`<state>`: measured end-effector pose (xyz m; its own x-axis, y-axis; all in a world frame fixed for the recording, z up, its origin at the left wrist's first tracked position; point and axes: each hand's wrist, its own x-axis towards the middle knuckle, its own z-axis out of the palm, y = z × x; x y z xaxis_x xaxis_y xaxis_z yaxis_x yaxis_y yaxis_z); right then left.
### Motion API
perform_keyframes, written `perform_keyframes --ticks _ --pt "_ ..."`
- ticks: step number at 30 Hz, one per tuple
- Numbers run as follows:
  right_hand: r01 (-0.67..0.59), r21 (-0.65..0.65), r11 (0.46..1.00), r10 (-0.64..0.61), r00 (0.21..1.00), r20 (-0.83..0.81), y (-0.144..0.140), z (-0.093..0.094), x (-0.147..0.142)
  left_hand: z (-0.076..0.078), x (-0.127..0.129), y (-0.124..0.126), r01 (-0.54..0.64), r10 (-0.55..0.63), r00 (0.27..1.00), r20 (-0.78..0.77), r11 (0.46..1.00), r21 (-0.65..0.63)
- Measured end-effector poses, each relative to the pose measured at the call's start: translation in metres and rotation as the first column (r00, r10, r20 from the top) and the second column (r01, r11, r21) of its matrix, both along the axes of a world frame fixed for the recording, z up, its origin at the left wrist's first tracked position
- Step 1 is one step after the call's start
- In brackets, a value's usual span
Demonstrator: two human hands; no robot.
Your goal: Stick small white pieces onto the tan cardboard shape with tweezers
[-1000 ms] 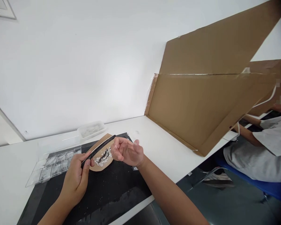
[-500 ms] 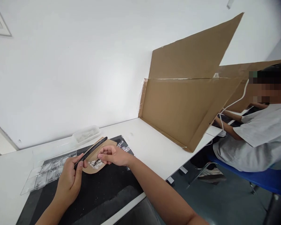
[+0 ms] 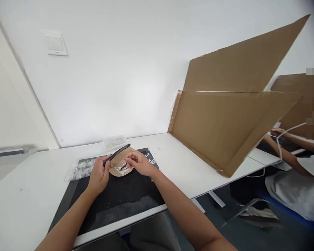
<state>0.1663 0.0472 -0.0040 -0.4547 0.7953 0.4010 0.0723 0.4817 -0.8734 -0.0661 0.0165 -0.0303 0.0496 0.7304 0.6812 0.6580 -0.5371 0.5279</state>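
We grip the black file in our left hand, angled over the brown card on the black mat. Our right hand pinches among the small white pieces there; best to lift one piece cleanly.

Your left hand holds a black stick over a tan card speckled with white bits. Under it lies a black mat on your white desk; brown cardboard fills the frame's right.
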Motion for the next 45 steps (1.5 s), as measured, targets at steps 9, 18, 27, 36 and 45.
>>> perform_keyframes --ticks 9,18,27,36,45 --pt "0.355 0.266 0.896 -0.359 0.933 -0.037 0.014 -0.010 0.010 -0.005 -0.005 0.002 -0.028 0.028 1.000 -0.006 0.999 0.024" --pt "0.341 0.328 0.881 -0.359 0.933 -0.006 0.023 -0.022 0.011 -0.010 -0.013 0.006 -0.075 0.075 0.997 -0.006 0.995 0.059" --pt "0.372 0.288 0.883 -0.384 0.923 -0.015 0.031 -0.030 0.015 -0.014 -0.017 0.007 -0.100 0.102 0.995 -0.020 0.993 0.063" --pt "0.372 0.291 0.882 -0.393 0.919 0.015 0.031 -0.033 0.015 -0.017 -0.016 0.007 -0.125 0.127 0.991 -0.031 0.990 0.065" --pt "0.384 0.324 0.865 -0.420 0.907 0.045 0.029 -0.030 0.015 -0.013 -0.011 0.002 -0.074 0.078 0.993 -0.087 0.996 0.044"
